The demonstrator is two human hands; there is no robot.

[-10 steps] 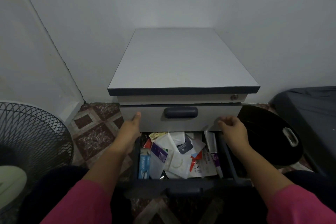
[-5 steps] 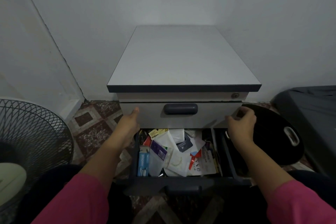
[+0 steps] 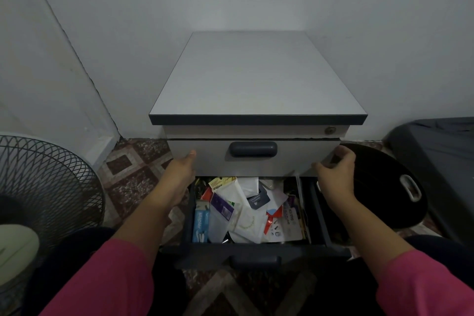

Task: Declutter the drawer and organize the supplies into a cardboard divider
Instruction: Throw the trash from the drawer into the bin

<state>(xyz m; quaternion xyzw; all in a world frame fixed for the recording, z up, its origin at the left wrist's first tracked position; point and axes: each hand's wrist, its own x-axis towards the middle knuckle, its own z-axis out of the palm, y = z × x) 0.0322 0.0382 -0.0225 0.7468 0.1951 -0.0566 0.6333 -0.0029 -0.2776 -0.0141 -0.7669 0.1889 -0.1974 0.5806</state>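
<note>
one open lower drawer (image 3: pixel 256 251) of packets; left hand (image 3: pixel 183 174) flat on the upper drawer front (image 3: pixel 295 159), right hand (image 3: pixel 336 174) gripping its edge. tiled floor (image 3: pixel 133 174), white walls (image 3: pixel 128 33).

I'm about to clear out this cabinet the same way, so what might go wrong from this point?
The left hand and right hand flank the upper drawer; pushing it could pinch fingers. The lower drawer is heaped with loose packets, so some may spill or catch overhead. No cardboard divider is in view.
</note>
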